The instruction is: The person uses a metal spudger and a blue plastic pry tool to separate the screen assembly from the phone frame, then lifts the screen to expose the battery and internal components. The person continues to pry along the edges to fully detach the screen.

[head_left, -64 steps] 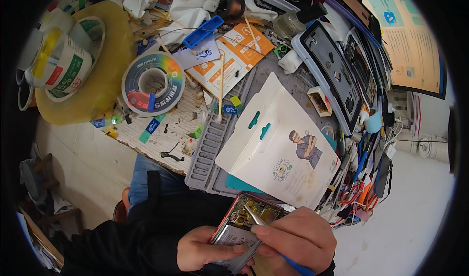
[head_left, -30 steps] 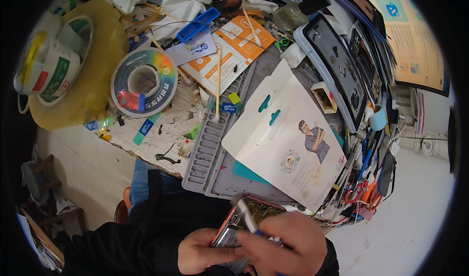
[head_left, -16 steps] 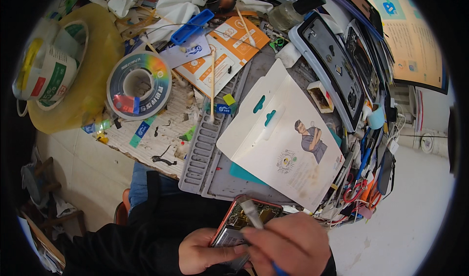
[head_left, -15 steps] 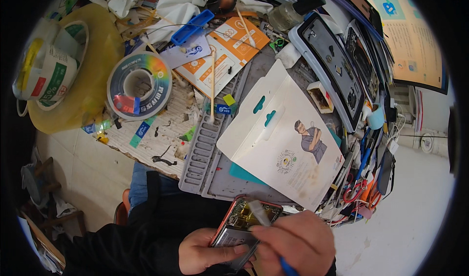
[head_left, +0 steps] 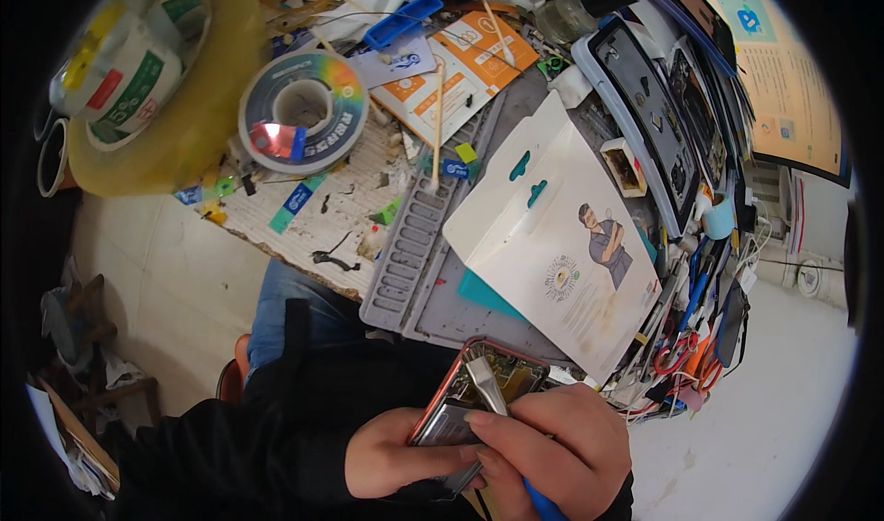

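You've got the opened phone (head_left: 479, 387) right down at the near edge of the view, just off the near side of the grey work mat (head_left: 433, 272), held over your lap. Your left hand (head_left: 391, 452) is wrapped around its lower end from underneath, fingers closed on the body, so it's tilted with the reddish frame pointing up toward the bench. Your right hand (head_left: 557, 443) is closed around a blue-handled brush (head_left: 502, 410), and the flat pale bristle end is sitting inside the open back of the phone, touching the innards near the top. Just beyond the phone, lying on the mat, there's a white cardboard package (head_left: 552, 235) with a cartoon figure on it, and a teal card peeking out from under its near-left edge. Further out to the left you've got a spool of solder wire (head_left: 304, 111) on the scuffed white board, and a huge roll of yellowish tape (head_left: 175, 125) at the far left with a smaller printed tape roll sitting on it. An orange-and-white packet (head_left: 451, 70) lies at the far side with a wooden stick (head_left: 437, 120) across it. Off to the right there's a pile of tools, including red-handled scissors (head_left: 677, 355).
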### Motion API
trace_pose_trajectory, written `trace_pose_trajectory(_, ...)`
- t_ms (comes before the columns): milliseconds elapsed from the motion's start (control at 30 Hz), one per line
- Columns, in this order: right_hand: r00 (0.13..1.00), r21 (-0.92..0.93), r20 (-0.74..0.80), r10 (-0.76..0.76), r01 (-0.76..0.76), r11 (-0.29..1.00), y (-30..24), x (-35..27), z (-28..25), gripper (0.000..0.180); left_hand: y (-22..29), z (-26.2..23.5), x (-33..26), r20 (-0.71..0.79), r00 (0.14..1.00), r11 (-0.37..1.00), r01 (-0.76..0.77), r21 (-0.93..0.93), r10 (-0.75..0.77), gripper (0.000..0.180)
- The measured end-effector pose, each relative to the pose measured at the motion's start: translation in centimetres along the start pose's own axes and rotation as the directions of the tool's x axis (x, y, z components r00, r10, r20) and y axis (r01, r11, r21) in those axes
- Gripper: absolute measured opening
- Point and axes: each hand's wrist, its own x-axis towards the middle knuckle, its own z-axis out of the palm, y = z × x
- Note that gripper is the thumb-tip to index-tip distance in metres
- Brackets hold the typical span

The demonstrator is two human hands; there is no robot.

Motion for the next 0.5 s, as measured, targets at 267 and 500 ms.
trace_pose_trajectory(267,0.996,0.009,0.076,-0.055,0.055,0.998,-1.4,0.5,0.0,0.029,0.2,-0.9,-0.5,0.128,0.988,0.994,0.091,-0.059,-0.082,0.053)
trace_pose_trajectory(500,0.985,-0.023,0.055,-0.165,0.167,0.986,-1.2,0.0,0.6,0.035,-0.5,-0.6,-0.8,0.147,0.989,0.999,-0.017,0.046,0.01,0.078)
